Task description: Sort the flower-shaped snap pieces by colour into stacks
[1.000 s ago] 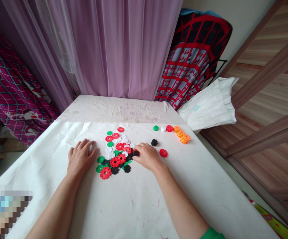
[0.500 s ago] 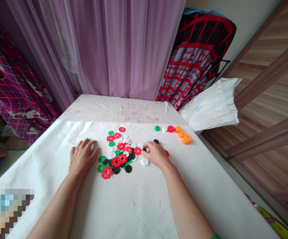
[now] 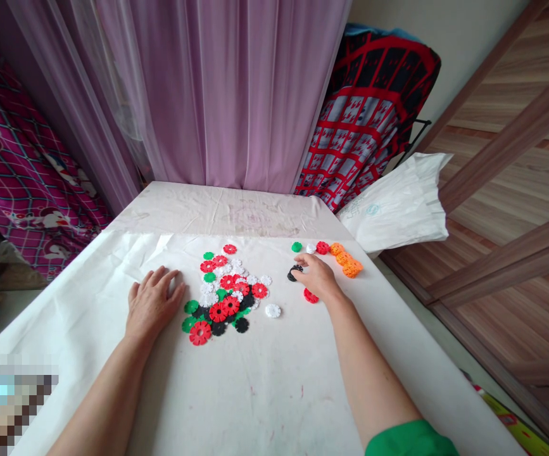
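My right hand point(image 3: 320, 277) pinches a black notched plastic disc point(image 3: 294, 273) at the spot where another black one lies; how far the two overlap is partly hidden by my fingers. A red disc point(image 3: 311, 296) lies just below that hand, and a white disc point(image 3: 273, 311) is to its left. Flat on the cloth, my left hand point(image 3: 153, 299) has its fingers spread and holds nothing. Right of it spreads a loose pile of red, white, green and black discs, with a large red disc point(image 3: 200, 333) at its near end.
Along the back right sit a green disc point(image 3: 296, 247), a white disc point(image 3: 311, 249), red discs point(image 3: 322, 247) and stacked orange discs point(image 3: 350, 267). A white bag point(image 3: 397, 202) stands at the table's right edge. Purple curtains point(image 3: 236, 95) hang behind the white-covered table point(image 3: 274, 392).
My right hand has moved right, from the pile's edge to the other black disc, carrying a black disc. My left hand stays in place. The view has shifted slightly.
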`<state>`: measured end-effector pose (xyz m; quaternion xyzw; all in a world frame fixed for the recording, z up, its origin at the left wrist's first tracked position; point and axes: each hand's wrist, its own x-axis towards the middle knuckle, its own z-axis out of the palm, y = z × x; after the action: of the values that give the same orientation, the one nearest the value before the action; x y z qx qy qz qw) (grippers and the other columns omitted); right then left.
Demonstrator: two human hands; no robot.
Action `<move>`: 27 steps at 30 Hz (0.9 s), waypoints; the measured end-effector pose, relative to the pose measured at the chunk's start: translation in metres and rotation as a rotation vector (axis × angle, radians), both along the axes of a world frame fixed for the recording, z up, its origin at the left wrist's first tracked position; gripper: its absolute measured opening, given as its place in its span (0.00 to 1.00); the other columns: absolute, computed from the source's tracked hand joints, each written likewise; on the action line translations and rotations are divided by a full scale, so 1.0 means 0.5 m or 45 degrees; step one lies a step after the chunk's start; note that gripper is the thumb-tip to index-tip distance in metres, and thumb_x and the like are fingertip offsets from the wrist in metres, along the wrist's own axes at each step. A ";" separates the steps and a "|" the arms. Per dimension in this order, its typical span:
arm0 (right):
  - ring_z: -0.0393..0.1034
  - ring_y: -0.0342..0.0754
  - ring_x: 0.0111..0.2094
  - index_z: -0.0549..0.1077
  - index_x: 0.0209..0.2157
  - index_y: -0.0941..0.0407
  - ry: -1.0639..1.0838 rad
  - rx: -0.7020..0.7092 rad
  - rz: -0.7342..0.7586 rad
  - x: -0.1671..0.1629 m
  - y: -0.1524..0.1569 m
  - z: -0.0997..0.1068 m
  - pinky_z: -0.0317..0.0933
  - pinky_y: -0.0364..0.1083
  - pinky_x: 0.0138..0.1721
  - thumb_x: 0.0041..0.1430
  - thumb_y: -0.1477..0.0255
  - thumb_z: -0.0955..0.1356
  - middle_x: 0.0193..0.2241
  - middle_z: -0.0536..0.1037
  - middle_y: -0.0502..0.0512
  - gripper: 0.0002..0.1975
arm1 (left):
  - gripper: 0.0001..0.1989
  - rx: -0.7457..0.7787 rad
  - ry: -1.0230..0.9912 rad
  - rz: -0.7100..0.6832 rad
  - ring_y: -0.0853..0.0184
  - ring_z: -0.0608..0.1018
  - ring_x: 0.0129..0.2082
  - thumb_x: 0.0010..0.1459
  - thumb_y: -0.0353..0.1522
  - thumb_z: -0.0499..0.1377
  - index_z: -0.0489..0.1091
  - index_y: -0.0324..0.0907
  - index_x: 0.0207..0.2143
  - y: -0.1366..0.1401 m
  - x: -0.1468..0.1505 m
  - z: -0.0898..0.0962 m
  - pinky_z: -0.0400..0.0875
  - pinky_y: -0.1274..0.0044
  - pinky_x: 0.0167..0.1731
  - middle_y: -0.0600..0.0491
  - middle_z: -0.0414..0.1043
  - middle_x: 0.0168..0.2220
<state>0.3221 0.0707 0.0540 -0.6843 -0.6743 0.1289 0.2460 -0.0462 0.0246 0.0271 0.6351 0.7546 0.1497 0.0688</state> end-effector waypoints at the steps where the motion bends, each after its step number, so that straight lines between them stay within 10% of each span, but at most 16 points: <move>1: 0.73 0.47 0.44 0.74 0.41 0.52 0.005 0.000 -0.003 0.000 0.000 -0.004 0.63 0.47 0.48 0.51 0.74 0.70 0.41 0.79 0.51 0.13 | 0.26 -0.002 0.003 -0.002 0.52 0.58 0.68 0.65 0.45 0.45 0.68 0.46 0.58 0.000 0.000 0.000 0.49 0.55 0.65 0.46 0.60 0.66; 17: 0.74 0.45 0.37 0.76 0.40 0.52 0.144 0.089 -0.011 -0.012 -0.041 0.016 0.65 0.45 0.43 0.56 0.73 0.66 0.41 0.80 0.51 0.10 | 0.26 0.010 -0.008 -0.009 0.51 0.58 0.68 0.64 0.45 0.45 0.68 0.46 0.58 0.002 -0.004 -0.004 0.50 0.54 0.65 0.45 0.61 0.66; 27: 0.71 0.48 0.45 0.75 0.36 0.52 -0.216 -0.130 0.447 -0.147 -0.074 -0.003 0.60 0.44 0.44 0.54 0.76 0.69 0.41 0.80 0.52 0.07 | 0.24 0.065 -0.006 0.001 0.52 0.59 0.67 0.64 0.44 0.48 0.69 0.47 0.57 0.001 -0.002 -0.010 0.50 0.55 0.65 0.46 0.62 0.65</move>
<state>0.2485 0.0337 0.0525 -0.5763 -0.7940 0.1458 0.1271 -0.0471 0.0250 0.0220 0.6361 0.7506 0.1705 0.0542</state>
